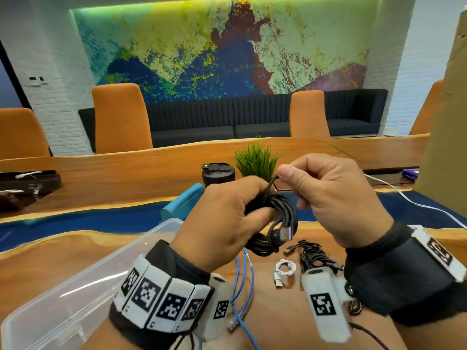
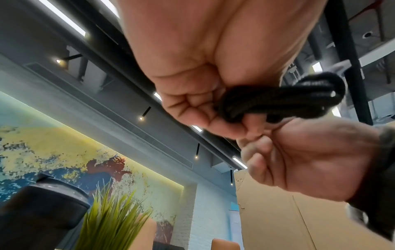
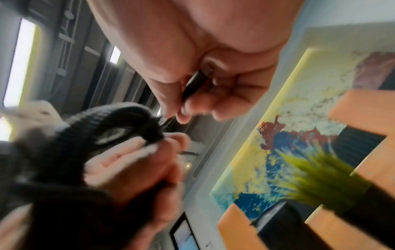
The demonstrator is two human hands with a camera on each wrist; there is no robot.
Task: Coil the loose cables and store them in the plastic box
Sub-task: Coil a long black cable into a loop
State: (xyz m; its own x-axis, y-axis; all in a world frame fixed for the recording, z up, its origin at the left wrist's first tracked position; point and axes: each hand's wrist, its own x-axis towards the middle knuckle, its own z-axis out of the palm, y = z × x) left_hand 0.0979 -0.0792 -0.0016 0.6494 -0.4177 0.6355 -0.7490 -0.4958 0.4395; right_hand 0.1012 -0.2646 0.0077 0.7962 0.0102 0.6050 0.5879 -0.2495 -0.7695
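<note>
A black braided cable (image 1: 274,218), wound into a coil, is held up above the table. My left hand (image 1: 252,205) grips the coil, thumb across its loops (image 2: 278,101). A USB plug (image 1: 284,234) hangs from the coil's lower side. My right hand (image 1: 284,176) pinches the cable's free end (image 3: 192,84) just above the coil, between thumb and forefinger. The clear plastic box (image 1: 75,286) lies open at the lower left, below my left wrist. On the table under my hands lie a blue cable (image 1: 243,281), a small white cable (image 1: 285,270) and a loose black cable (image 1: 313,253).
A teal lid (image 1: 184,202) stands behind the box. A black tumbler (image 1: 218,173) and a green plant (image 1: 255,160) stand beyond my hands. A long white cable (image 1: 417,205) runs along the right, beside a tall cardboard sheet (image 1: 444,122). Orange chairs line the table's far side.
</note>
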